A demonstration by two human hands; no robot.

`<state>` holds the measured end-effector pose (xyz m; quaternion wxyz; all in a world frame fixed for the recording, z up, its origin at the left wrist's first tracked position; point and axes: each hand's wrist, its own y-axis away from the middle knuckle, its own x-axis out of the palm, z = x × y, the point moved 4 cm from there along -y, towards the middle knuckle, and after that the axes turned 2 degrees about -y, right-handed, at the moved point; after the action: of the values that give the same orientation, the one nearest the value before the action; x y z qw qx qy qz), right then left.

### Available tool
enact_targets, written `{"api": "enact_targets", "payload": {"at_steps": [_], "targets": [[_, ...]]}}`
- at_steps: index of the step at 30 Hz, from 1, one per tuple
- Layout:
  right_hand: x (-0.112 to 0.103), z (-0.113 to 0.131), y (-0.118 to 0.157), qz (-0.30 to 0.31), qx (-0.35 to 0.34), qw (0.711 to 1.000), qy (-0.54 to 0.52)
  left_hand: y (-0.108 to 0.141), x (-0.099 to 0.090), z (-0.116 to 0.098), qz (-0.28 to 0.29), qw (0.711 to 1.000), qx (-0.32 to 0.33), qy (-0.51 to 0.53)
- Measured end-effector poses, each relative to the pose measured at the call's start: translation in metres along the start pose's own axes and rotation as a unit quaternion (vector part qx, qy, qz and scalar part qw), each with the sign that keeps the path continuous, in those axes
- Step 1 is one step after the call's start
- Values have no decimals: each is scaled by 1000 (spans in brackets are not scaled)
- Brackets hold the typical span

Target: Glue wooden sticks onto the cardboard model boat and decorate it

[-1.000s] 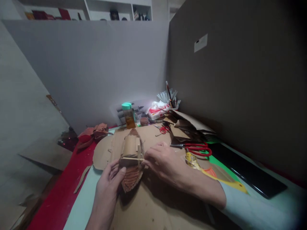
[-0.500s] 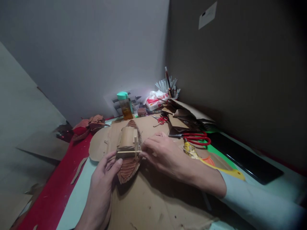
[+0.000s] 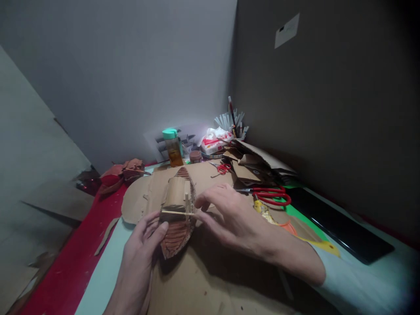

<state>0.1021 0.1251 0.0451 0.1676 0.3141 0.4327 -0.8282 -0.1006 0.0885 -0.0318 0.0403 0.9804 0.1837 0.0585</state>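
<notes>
A small cardboard model boat [image 3: 175, 238] with a ribbed reddish-brown deck and a curved tan cabin roof [image 3: 175, 191] lies in front of me. My left hand [image 3: 142, 240] grips its left side, the thumb on the edge of the deck. A thin wooden stick [image 3: 173, 212] runs crosswise over the boat, just in front of the cabin. Close to the stick's right end is my right hand [image 3: 226, 214], its thumb and forefinger parted. The thumb tip is at or near the stick end; I cannot tell whether it touches. A short upright stick [image 3: 187, 200] stands beside the cabin.
Under the boat lies a cardboard sheet [image 3: 187, 288]. Right are large red-handled scissors [image 3: 272, 196], a yellow glue gun [image 3: 264, 212] and a black panel [image 3: 341, 225]. Behind stand a teal-lidded bottle [image 3: 173, 148], small red scissors [image 3: 223, 169], a tissue pack [image 3: 215, 141] and stacked cardboard [image 3: 259, 157].
My right thumb and forefinger have come apart at the stick's end, and the hand has lifted slightly away. My left hand keeps its hold on the boat. The view has shifted a little.
</notes>
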Motion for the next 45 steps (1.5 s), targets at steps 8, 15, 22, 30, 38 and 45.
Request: {"api": "enact_targets", "payload": {"at_steps": [8, 15, 22, 30, 38, 45], "targets": [[-4, -7, -4, -63, 38, 995, -67, 4, 2, -5, -11, 999, 15, -30], [-5, 8, -5, -82, -51, 992, -86, 3, 2, -4, -14, 998, 25, -58], [-4, 21, -3, -49, -72, 994, -68, 2, 4, -6, -3, 997, 41, -72], [-4, 14, -1, -83, -41, 994, -52, 2, 1, -4, -6, 997, 29, -67], [-17, 9, -3, -114, -16, 993, -41, 2, 1, -2, -11, 998, 27, -64], [-3, 12, -8, -75, -84, 992, -51, 3, 3, -2, 6, 998, 27, -56]]}}
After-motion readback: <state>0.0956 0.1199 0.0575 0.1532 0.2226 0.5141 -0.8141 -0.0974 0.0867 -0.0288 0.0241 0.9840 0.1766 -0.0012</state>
